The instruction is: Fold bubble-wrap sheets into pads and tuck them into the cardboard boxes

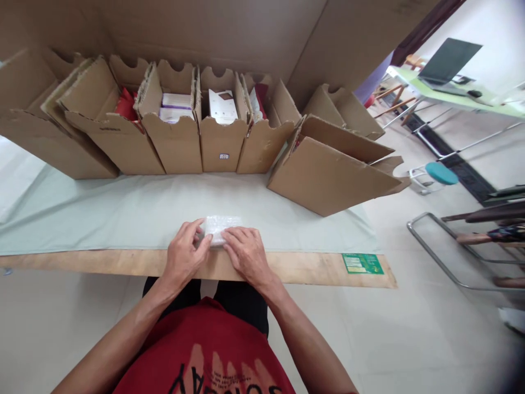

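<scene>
A small flat packet in clear bubble wrap (218,223) lies on the pale green cloth near the table's front edge. My left hand (186,250) grips its left end, with the index finger at the far corner and the thumb on the near corner. On the right side, my right hand (246,250) holds the packet, its bent fingers over the top and the thumb by the near edge. What is inside the wrap cannot be made out.
Behind the packet stands a row of cardboard bins (223,148), holding white boxes (222,108), purple-edged packs (176,106) and a red item (126,104). Another cardboard bin (328,169) sits angled at the right. A green label (363,264) is on the wooden edge (303,267).
</scene>
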Tool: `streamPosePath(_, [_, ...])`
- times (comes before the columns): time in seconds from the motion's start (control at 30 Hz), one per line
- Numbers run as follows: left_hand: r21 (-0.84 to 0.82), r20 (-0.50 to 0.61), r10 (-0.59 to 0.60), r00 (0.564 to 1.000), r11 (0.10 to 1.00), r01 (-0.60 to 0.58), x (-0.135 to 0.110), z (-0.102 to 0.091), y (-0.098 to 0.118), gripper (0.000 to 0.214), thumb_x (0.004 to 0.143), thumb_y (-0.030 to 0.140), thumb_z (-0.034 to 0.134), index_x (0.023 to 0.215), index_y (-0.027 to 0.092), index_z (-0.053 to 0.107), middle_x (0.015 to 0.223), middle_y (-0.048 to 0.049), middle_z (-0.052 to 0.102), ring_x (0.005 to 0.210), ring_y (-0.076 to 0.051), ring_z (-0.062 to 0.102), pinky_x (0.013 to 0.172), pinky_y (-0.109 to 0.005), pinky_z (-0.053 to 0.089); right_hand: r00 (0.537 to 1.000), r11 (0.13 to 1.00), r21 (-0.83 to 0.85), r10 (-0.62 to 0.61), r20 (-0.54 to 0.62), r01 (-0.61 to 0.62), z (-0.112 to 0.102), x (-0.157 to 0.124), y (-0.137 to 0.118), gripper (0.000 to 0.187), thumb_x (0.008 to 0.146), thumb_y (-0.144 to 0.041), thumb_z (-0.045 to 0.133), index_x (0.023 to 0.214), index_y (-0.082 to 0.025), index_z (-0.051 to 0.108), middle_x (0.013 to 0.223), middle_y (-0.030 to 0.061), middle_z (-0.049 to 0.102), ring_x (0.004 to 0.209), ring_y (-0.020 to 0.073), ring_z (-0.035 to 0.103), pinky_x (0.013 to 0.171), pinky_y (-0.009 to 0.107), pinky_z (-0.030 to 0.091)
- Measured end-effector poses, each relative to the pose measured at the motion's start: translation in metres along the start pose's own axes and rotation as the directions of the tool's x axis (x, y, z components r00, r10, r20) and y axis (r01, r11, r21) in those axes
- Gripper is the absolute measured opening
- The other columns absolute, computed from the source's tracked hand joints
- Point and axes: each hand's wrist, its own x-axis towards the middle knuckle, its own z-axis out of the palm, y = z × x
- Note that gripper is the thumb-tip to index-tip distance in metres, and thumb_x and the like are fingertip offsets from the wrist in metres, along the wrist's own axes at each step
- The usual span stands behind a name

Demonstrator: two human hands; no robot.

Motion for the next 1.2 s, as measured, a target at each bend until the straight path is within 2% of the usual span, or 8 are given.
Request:
streamPosePath(0.2, [-0.527,0.187,-0.253,0.949,0.79,0.314,-0.019,-0.007,0.011,0.075,0.086,0.042,0.064,0.149,0.015,0.036,0.13,-0.0159,0.064,0.117,-0.024,0.067,0.098,-0.039,0.055,0.951,0.836,0.484,0.307,-0.024,-0.258,-0.001,0.002,-0.012,0.023,0.1,-0.029,0.057,0.117,-0.025,0.071,0.116,0.0053,0.077,0.105,0.0226,0.069,0.095,0.037,0.05])
streamPosePath(0.4, [-0.497,0.293,-0.191,0.937,0.806,0.32,-0.013,-0.007,0.034,0.079,0.088,0.034,0.059,0.157,0.016,0.026,0.096,-0.0025,0.069,0.09,-0.017,0.069,0.084,-0.029,0.055,0.942,0.757,0.582,0.332,0.05,-0.298,-0.022,-0.016,-0.014,0.037,0.089,-0.033,0.07,0.124,-0.023,0.066,0.123,0.0073,0.071,0.107,0.0228,0.066,0.098,0.038,0.05])
streamPosePath(0.5, [-0.408,0.367,-0.049,0.929,0.889,0.208,-0.014,0.0,0.046,0.078,0.092,0.03,0.055,0.16,0.019,0.02,0.09,0.0008,0.065,0.08,-0.014,0.066,0.076,-0.027,0.054,0.953,0.766,0.57,0.276,0.125,-0.296,-0.046,-0.021,-0.005,0.064,0.08,-0.04,0.08,0.138,-0.023,0.057,0.135,0.0098,0.065,0.113,0.0245,0.064,0.101,0.04,0.049])
streamPosePath(0.7, [-0.259,0.508,0.273,0.817,0.953,-0.158,-0.004,0.025,0.067,0.069,0.095,0.029,0.052,0.159,0.02,0.026,0.095,-0.0023,0.07,0.086,-0.017,0.069,0.074,-0.029,0.055,0.95,0.821,0.478,0.275,0.149,-0.312,-0.09,-0.033,0.015,0.01,0.088,-0.021,0.066,0.097,-0.022,0.072,0.099,0.0022,0.075,0.096,0.0202,0.067,0.089,0.033,0.048])
streamPosePath(0.87, [-0.13,0.292,0.649,0.702,0.754,-0.644,0.055,0.043,0.12,0.065,0.093,0.028,0.062,0.153,0.024,0.039,0.133,-0.0124,0.066,0.122,-0.026,0.063,0.099,-0.042,0.055,0.917,0.849,0.408,0.393,-0.064,-0.335,-0.145,-0.058,0.039,0.006,0.087,-0.026,0.067,0.089,-0.021,0.071,0.089,0.0025,0.073,0.083,0.0179,0.066,0.074,0.029,0.05])
streamPosePath(1.0, [0.063,0.105,0.848,0.52,0.516,-0.854,0.125,0.075,0.19,0.051,0.093,0.016,0.058,0.144,0.012,0.051,0.144,-0.019,0.059,0.142,-0.032,0.047,0.116,-0.051,0.041,0.793,0.862,0.368,0.481,-0.375,-0.349,-0.213,-0.071,0.059,0.011,0.085,-0.032,0.074,0.09,-0.022,0.073,0.084,0.0017,0.073,0.069,0.0158,0.062,0.06,0.028,0.048])
streamPosePath(1.13, [0.226,0.218,0.85,0.48,0.434,-0.872,0.158,0.109,0.224,0.039,0.088,0.008,0.058,0.127,0.006,0.063,0.118,-0.0187,0.072,0.123,-0.034,0.062,0.113,-0.055,0.041,0.545,0.924,0.299,0.383,-0.746,-0.239,-0.274,-0.06,0.079,0.015,0.079,-0.027,0.082,0.091,-0.024,0.074,0.07,-0.0027,0.066,0.058,0.0128,0.056,0.054,0.027,0.047])
streamPosePath(1.2, [0.253,0.23,0.864,0.447,0.39,-0.885,0.153,0.117,0.22,0.027,0.09,0.005,0.054,0.111,0.011,0.07,0.098,-0.012,0.074,0.1,-0.028,0.069,0.11,-0.055,0.042,0.491,0.949,0.237,0.311,-0.814,-0.208,-0.296,-0.048,0.089,0.016,0.077,-0.024,0.082,0.091,-0.025,0.074,0.072,-0.0025,0.067,0.059,0.013,0.058,0.056,0.027,0.048])
